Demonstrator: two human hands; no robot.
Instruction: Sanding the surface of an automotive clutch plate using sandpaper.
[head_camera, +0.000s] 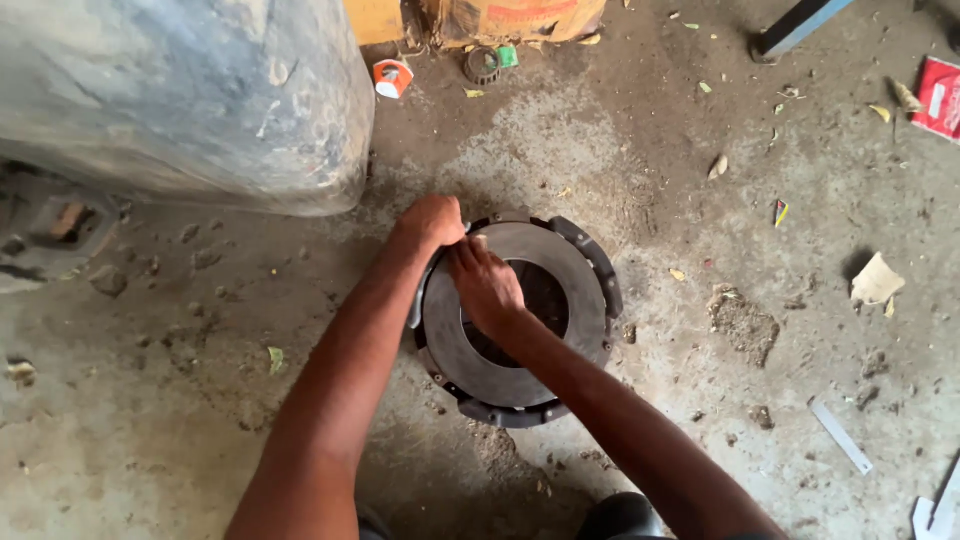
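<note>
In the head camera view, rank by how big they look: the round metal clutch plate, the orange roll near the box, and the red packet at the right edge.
1. Clutch plate, by far.
2. Red packet, partly cut off.
3. Orange roll; close to the packet, so that order is unsure.

clutch pressure plate (520, 330) | we see a round, dark grey metal disc in a black notched housing, open at its centre | lies flat on the dusty concrete floor (700, 180) | upper-left rim under our hands
</note>
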